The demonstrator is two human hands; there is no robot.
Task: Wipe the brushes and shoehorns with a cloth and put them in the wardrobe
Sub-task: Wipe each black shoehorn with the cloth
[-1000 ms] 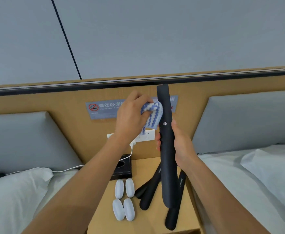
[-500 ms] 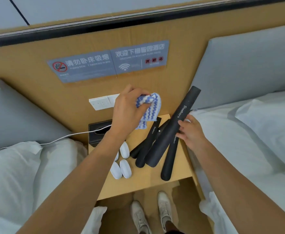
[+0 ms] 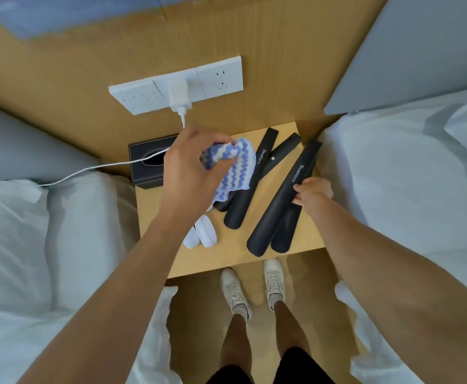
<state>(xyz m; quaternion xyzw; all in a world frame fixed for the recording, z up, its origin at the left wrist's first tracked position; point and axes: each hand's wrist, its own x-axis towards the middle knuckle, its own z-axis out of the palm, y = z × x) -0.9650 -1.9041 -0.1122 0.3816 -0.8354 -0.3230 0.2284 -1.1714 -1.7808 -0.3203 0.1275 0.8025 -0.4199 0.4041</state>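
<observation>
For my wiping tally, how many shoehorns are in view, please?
4 shoehorns on the nightstand: two crossed beside the cloth, one in the right hand, one beneath it. Others may be hidden.

Nightstand (image 3: 226, 261) stands between two beds. On it: tissue box (image 3: 146, 173) at rear left, brushes (image 3: 203, 236) front left of centre, shoehorns (image 3: 279, 206) to the right. Socket panel (image 3: 140, 97) on the wall behind.
</observation>
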